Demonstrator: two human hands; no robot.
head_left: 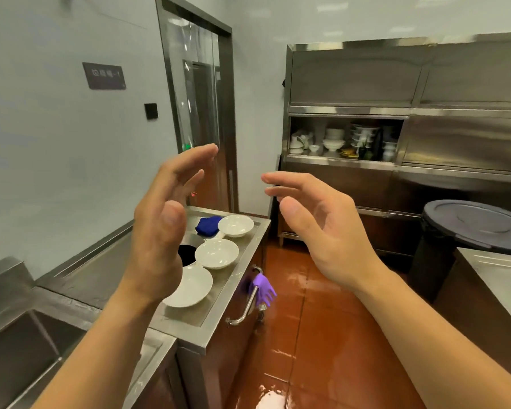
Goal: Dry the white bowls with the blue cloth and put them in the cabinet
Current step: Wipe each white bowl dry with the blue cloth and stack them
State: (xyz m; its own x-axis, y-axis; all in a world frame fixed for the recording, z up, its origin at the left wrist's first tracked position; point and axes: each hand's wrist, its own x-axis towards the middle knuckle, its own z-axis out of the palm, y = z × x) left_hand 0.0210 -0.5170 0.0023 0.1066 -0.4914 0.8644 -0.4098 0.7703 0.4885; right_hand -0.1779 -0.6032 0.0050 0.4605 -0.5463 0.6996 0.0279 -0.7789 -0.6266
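Note:
Three white bowls stand in a row on the steel counter (242,278): a far bowl (235,225), a middle bowl (217,253) and a near bowl (193,287), the last partly hidden by my left wrist. The crumpled blue cloth (207,226) lies just left of the far bowl. My left hand (163,222) and my right hand (316,219) are raised in front of me, palms facing each other, fingers relaxed, holding nothing. The steel cabinet (351,84) stands across the room with its middle shelf open and stacked with white dishes (334,141).
A sink basin (18,349) lies at the lower left. A purple glove (263,287) hangs on the counter's handle. The red floor (301,335) looks wet. A dark lidded bin (472,228) and another steel table (496,278) stand on the right. A glass door (198,113) is behind the counter.

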